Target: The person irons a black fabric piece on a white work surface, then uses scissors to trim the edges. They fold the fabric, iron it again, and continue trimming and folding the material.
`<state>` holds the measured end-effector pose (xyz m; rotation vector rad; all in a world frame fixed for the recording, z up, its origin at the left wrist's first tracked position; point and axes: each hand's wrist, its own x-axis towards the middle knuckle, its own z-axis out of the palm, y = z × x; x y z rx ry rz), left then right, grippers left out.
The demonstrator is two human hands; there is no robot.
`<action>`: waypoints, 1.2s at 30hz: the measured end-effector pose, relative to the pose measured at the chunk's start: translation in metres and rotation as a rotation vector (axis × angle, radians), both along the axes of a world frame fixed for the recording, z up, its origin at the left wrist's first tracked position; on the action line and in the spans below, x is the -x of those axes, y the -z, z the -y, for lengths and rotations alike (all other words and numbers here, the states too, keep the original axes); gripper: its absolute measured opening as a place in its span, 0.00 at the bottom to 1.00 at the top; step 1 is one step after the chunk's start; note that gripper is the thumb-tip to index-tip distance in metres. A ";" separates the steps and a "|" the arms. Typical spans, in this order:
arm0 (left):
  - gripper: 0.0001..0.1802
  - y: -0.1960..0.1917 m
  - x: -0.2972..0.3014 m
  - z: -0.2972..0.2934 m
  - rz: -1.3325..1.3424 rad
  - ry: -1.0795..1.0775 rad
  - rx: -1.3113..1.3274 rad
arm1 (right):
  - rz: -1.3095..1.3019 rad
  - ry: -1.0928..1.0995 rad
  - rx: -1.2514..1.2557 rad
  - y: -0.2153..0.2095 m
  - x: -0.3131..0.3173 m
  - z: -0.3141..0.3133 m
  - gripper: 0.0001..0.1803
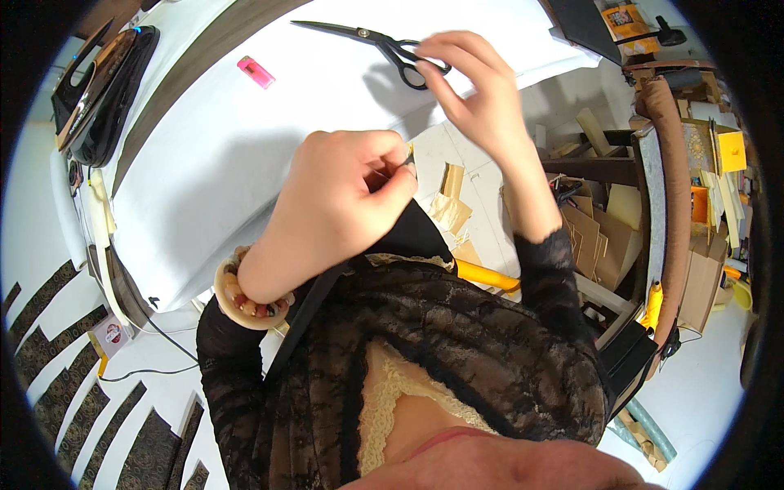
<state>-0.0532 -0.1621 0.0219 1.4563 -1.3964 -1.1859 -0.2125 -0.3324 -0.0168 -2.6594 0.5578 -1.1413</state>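
Item: black fabric strip (pixel 412 229), just below the white table (pixel 245 147) edge, pinched tight in my left hand (pixel 343 204); right hand (pixel 474 90) raised, fingertips seemingly drawing thread—stitching step, next pull needs steady tension.

Left hand (pixel 347 196) pinched shut on a black strip of fabric (pixel 343 282), held near the bench (pixel 212 188) edge. Right hand (pixel 478 94) raised just beside black scissors (pixel 384 47), fingers loosely curled. Pink lighter (pixel 256 72) left of the scissors; black iron (pixel 102 94) at the bench's far left.
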 end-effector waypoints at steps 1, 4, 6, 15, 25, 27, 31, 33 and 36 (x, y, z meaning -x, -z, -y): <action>0.07 0.009 -0.002 0.002 -0.104 -0.012 -0.014 | 0.141 -0.004 -0.044 -0.010 0.007 -0.017 0.10; 0.09 0.013 -0.010 0.004 -0.241 -0.004 -0.075 | 0.297 0.016 -0.085 -0.023 0.026 -0.071 0.09; 0.09 0.013 -0.013 0.004 -0.230 0.014 -0.110 | 0.290 -0.118 -0.133 -0.023 0.033 -0.095 0.10; 0.10 0.004 -0.001 -0.006 -0.200 -0.082 -0.122 | 0.183 0.174 -0.320 0.021 0.021 -0.029 0.05; 0.08 0.016 -0.002 -0.009 -0.300 -0.071 -0.075 | -0.773 0.152 -0.123 0.052 -0.022 0.051 0.24; 0.08 0.016 -0.003 -0.010 -0.327 -0.067 -0.067 | -0.775 0.112 -0.144 0.052 -0.018 0.056 0.25; 0.08 0.018 -0.002 -0.011 -0.307 -0.063 -0.089 | -0.768 0.066 -0.171 0.052 -0.011 0.063 0.24; 0.08 0.017 -0.004 -0.011 -0.315 -0.061 -0.100 | -0.799 0.084 -0.273 0.044 -0.011 0.061 0.22; 0.08 0.014 -0.008 -0.012 -0.341 -0.075 -0.130 | -0.681 0.047 -0.553 0.026 0.012 0.048 0.18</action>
